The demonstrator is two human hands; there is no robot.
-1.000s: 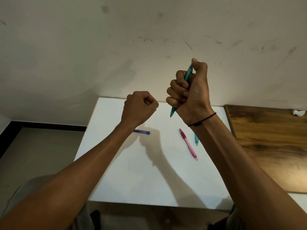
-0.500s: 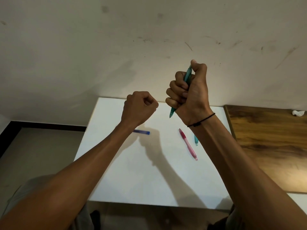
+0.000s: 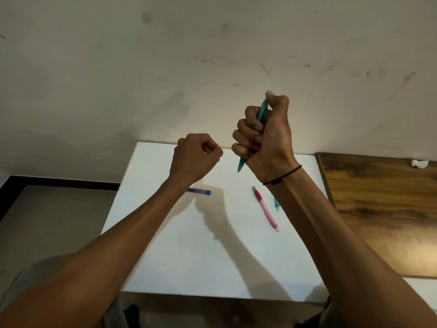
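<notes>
My right hand [image 3: 264, 136] is raised above the white table [image 3: 189, 256] and grips a teal pen [image 3: 242, 165] in a fist, thumb on its top end, tip pointing down. My left hand [image 3: 196, 157] is raised beside it, curled into a fist with nothing seen in it. On the table lie a pink pen [image 3: 266, 209], a second teal pen [image 3: 276, 204] mostly hidden behind my right forearm, and a blue pen [image 3: 201, 192] partly hidden under my left wrist.
A wooden tabletop [image 3: 383, 209] adjoins the white table on the right, with a small white crumpled scrap [image 3: 419, 163] at its far edge. A stained wall [image 3: 212, 67] stands right behind both tables. Floor [image 3: 47, 221] lies to the left.
My right hand with the teal pen has sunk slightly. The left fist and the pens on the table have not moved.
</notes>
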